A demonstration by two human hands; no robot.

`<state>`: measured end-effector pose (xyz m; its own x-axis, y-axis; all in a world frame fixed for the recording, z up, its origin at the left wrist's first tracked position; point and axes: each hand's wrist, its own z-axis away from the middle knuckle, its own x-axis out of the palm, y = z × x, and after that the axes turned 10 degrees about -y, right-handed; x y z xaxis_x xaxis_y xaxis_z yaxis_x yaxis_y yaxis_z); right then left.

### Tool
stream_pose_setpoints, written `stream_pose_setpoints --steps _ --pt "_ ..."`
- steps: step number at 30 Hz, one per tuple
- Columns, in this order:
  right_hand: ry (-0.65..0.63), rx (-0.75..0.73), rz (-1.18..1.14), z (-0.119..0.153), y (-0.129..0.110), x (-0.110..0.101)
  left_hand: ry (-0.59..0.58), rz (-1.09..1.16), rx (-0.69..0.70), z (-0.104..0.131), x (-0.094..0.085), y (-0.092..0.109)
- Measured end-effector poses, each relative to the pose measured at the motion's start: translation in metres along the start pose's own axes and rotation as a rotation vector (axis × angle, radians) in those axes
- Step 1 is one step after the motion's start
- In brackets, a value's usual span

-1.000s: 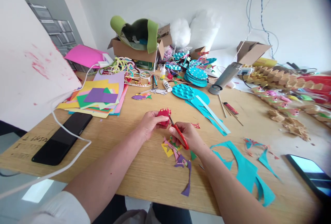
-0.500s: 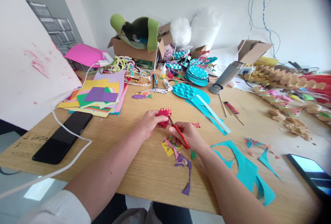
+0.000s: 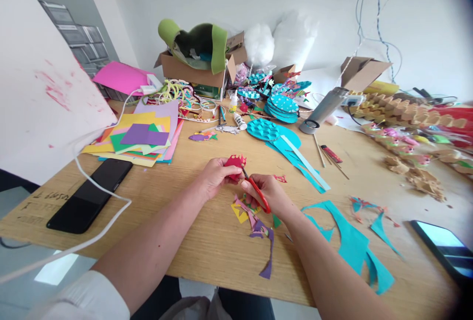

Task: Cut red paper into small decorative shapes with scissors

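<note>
Pinched between the thumb and fingers of my left hand [image 3: 218, 176] is a small piece of red paper [image 3: 235, 161] with a jagged upper edge. My right hand [image 3: 269, 193] is closed around the red handles of a pair of scissors [image 3: 258, 193]. The blades meet the right side of the paper, close to my left thumb. On the table just below my hands lie purple paper scraps [image 3: 266, 241], a yellow scrap [image 3: 239, 213] and pink strips. A small red offcut [image 3: 281, 178] rests beyond my right hand.
Coloured paper sheets [image 3: 144, 135] and a black phone [image 3: 90, 195] lie on the left. Blue offcuts [image 3: 351, 241] and another phone [image 3: 443, 246] are on the right. Farther back stand a glue bottle [image 3: 240, 122], blue ovals [image 3: 263, 129] and a metal flask [image 3: 325, 108].
Both hands stay in nearly the same place. The red paper has tilted very slightly in my left hand; the scissors remain at its right side.
</note>
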<state>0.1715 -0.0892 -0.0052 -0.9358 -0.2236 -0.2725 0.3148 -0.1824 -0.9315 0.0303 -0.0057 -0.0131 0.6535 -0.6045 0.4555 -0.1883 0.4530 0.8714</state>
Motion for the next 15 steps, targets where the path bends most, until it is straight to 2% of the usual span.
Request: stream_pose_setpoints --steps 15 --pt "0.011 0.013 0.003 0.0003 0.0000 -0.0006 0.000 -0.007 -0.010 -0.0001 -0.0011 0.0011"
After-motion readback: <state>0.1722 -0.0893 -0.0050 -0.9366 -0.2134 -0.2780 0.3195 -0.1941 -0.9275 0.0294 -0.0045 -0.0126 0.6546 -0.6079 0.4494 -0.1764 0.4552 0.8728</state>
